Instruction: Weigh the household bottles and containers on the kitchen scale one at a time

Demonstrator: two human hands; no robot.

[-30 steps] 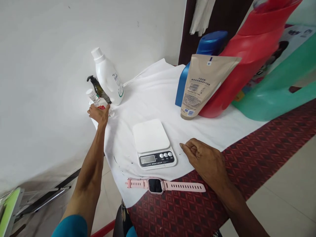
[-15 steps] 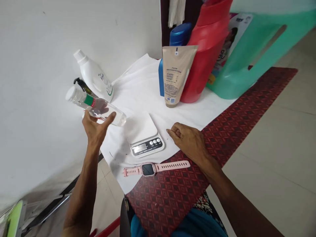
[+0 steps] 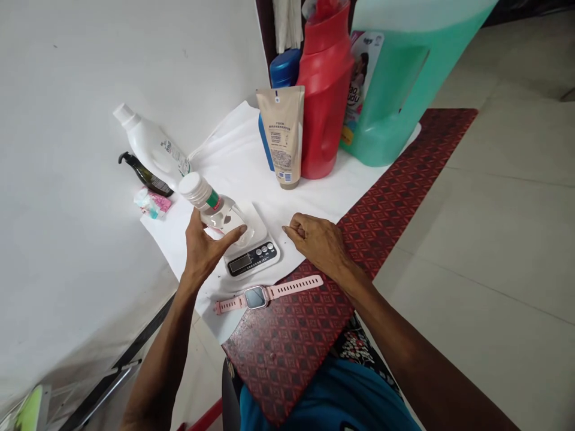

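My left hand (image 3: 207, 245) is wrapped round a clear bottle (image 3: 227, 216) with a white cap and a green and red neck label. The bottle's base is over or on the pan of a white kitchen scale (image 3: 252, 254); whether it touches I cannot tell. The scale's display looks dark. My right hand (image 3: 317, 239) rests curled at the table's edge, right of the scale, its fingers folded in; nothing shows in them. In front of the scale a pink-strapped smartwatch (image 3: 256, 297) lies stretched out flat.
At the back stand a beige tube (image 3: 282, 137), a blue bottle (image 3: 286, 67), a red bottle (image 3: 321, 114) and a big green jug (image 3: 381, 114). On the left are a white bottle (image 3: 155, 146), a dark pump bottle (image 3: 146, 176) and a pink packet (image 3: 153, 202). A white cloth (image 3: 224, 155) covers part of the table.
My left hand has brought the bottle rightward, from left of the scale to over its pan. The packet behind it now shows. The camera view has shifted; my right hand stays curled beside the scale.
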